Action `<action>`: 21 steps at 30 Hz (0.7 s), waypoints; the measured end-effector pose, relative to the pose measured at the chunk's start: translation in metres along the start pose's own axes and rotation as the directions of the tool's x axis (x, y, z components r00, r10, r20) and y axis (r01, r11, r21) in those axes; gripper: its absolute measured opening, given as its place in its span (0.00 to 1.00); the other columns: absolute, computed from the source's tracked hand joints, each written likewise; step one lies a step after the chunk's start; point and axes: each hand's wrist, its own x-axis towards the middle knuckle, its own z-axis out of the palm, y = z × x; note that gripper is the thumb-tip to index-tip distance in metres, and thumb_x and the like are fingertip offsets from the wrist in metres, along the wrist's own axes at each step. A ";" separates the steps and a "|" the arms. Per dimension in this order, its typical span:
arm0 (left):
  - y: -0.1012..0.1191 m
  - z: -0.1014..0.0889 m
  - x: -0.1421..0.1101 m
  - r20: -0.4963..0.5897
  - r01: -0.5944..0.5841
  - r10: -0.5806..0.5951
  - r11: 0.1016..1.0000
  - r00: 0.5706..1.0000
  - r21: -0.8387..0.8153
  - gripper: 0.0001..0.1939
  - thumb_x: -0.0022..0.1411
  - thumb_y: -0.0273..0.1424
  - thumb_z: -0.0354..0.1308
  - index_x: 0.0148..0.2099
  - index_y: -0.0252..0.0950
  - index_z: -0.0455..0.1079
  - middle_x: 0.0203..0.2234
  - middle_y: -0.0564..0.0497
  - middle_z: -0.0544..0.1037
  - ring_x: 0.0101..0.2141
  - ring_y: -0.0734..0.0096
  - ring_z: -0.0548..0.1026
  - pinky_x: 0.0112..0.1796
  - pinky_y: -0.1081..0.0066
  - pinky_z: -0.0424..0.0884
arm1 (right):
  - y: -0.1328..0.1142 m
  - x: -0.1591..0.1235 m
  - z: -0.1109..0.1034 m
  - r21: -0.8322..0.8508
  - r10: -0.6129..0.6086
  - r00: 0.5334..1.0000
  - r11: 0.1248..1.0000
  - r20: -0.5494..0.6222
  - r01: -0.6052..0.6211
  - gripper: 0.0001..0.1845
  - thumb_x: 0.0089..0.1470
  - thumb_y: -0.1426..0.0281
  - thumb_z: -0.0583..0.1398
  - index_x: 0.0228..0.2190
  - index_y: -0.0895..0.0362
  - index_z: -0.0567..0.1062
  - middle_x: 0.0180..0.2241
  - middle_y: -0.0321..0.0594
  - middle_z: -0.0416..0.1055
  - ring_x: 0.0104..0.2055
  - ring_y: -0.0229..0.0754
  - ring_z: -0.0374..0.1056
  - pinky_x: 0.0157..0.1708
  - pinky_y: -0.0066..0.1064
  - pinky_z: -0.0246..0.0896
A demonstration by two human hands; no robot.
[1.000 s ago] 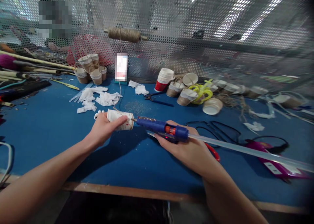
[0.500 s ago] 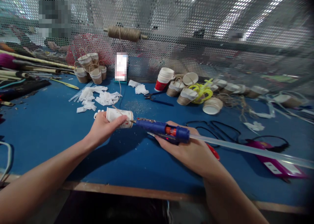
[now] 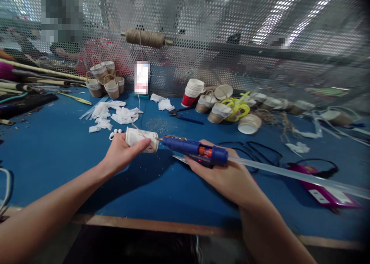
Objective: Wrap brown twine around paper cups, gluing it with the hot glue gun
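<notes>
My left hand (image 3: 121,154) is closed round a small white paper cup (image 3: 141,139) held on its side above the blue table. My right hand (image 3: 222,175) grips a blue glue gun (image 3: 196,151) with an orange band. The gun's metal tip touches the cup's base end. A long clear glue stick (image 3: 291,175) juts from the back of the gun to the right. A thin twine runs from the cup up to the twine spool (image 3: 146,37) on the mesh wall.
White paper scraps (image 3: 115,113) lie behind the cup. Stacked and twine-wrapped cups (image 3: 208,100) sit at the back, more baskets (image 3: 105,83) at back left. A pink device (image 3: 326,189) and black cables (image 3: 260,152) lie at right. Another person works behind the mesh screen (image 3: 231,32).
Both hands with the cup and glue gun have shifted slightly to the right; the gun tip stays at the cup's end.
</notes>
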 end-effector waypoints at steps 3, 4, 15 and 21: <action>0.000 -0.001 0.000 0.003 -0.011 0.011 1.000 1.000 0.002 0.07 0.46 0.31 0.62 0.28 0.33 0.75 0.25 0.48 0.80 0.25 0.71 0.75 0.27 0.76 0.71 | -0.004 0.001 -0.002 0.005 0.008 1.000 1.000 -0.005 -0.008 0.05 0.46 0.66 0.59 0.22 0.52 0.67 0.18 0.32 0.65 0.20 0.38 0.62 0.21 0.29 0.59; -0.001 -0.001 0.000 0.003 -0.017 0.017 1.000 1.000 -0.002 0.07 0.46 0.32 0.62 0.28 0.33 0.75 0.25 0.48 0.80 0.25 0.71 0.75 0.27 0.76 0.71 | -0.006 0.002 -0.004 0.018 0.007 1.000 1.000 0.008 -0.007 0.05 0.46 0.66 0.59 0.22 0.51 0.67 0.18 0.32 0.65 0.20 0.38 0.62 0.21 0.29 0.59; 0.003 0.000 -0.001 -0.007 -0.071 0.072 0.995 0.997 0.063 0.06 0.46 0.30 0.62 0.28 0.34 0.75 0.26 0.47 0.80 0.27 0.68 0.75 0.27 0.75 0.71 | -0.014 0.007 -0.008 0.055 0.017 0.996 0.998 0.088 -0.022 0.06 0.47 0.67 0.56 0.22 0.53 0.66 0.17 0.32 0.64 0.20 0.37 0.62 0.21 0.27 0.59; 0.004 -0.001 -0.003 -0.006 -0.115 0.117 0.986 0.993 0.123 0.06 0.46 0.30 0.61 0.28 0.34 0.75 0.25 0.48 0.80 0.26 0.68 0.75 0.25 0.75 0.69 | -0.016 0.009 -0.010 0.046 0.042 0.997 0.998 0.071 -0.045 0.07 0.48 0.66 0.56 0.22 0.53 0.67 0.17 0.32 0.64 0.20 0.38 0.62 0.19 0.27 0.57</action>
